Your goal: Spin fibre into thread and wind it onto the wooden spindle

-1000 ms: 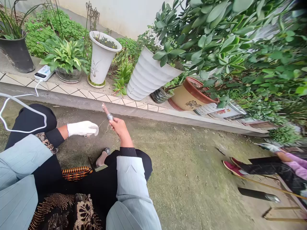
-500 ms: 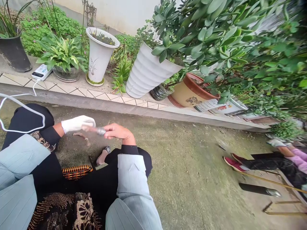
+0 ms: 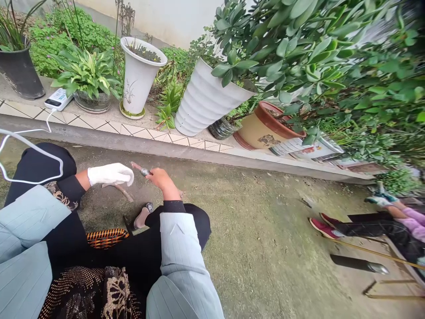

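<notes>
My right hand (image 3: 160, 179), bare, is closed around one end of a short brown stick (image 3: 136, 166) with silvery wire (image 3: 144, 172) wound around it. The stick's free end points left and slightly up, away from my palm. Just left of it is my left hand (image 3: 111, 174) in a white glove, its fingers curled downward and together. Whatever those fingers hold is too thin or hidden to make out. Under the glove a curved piece of stick (image 3: 123, 192) lies on the ground. A bit of another brown piece (image 3: 181, 193) shows beside my right wrist.
A tiled ledge (image 3: 142, 132) with potted plants runs across the front. A white device (image 3: 59, 100) with a cable stands on it; a white loop (image 3: 31, 181) hangs at left. A woven orange-black seat (image 3: 106, 238) is between my legs. Another person (image 3: 372, 226) sits at far right.
The wire-wound stick swung from upright to pointing left, blurred midway, and is now angled slightly up. A thin strand between my hands showed earlier. The stick piece under my glove has come into view.
</notes>
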### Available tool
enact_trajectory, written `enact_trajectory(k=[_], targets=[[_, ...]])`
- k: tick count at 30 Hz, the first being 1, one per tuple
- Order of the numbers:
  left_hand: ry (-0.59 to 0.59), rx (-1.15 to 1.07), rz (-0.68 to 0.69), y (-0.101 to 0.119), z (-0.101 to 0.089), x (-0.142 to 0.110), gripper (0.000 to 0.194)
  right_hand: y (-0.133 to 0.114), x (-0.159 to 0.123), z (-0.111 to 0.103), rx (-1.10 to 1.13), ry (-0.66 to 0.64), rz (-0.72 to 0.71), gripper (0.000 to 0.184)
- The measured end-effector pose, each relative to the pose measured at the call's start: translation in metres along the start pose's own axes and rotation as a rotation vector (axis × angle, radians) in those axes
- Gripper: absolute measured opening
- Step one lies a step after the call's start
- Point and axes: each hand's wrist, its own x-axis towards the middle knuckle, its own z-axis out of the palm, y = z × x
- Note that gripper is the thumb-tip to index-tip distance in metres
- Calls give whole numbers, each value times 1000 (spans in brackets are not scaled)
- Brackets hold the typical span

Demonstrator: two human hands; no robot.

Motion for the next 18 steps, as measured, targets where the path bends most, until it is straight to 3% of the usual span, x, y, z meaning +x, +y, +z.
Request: enact_trajectory(k=[4, 6, 8, 10, 12, 14, 16, 18], targets=[[145, 49, -23, -4, -12, -2, 29, -5, -7, 2, 12, -406, -139, 11], [219, 62, -28, -5, -16, -3, 27, -5, -14, -1, 150, -610, -257, 12], [295, 50, -10, -5, -18, -3, 24, -4, -24, -6, 382, -721, -399, 21], [334, 16, 21, -7, -16, -1, 24, -2, -33, -13, 709, -571, -503, 30], [292, -17, 29, -9, -11, 2, 26, 2, -36, -19, 1025, -194, -501, 32], [189, -27, 0, -11, -5, 5, 27, 7, -31, -22, 1184, 166, -395, 30], [101, -11, -24, -11, -1, 6, 28, 12, -21, -22, 1119, 338, -223, 25], [67, 6, -22, -10, 0, 6, 29, 15, -11, -19, 857, 362, -59, 19]])
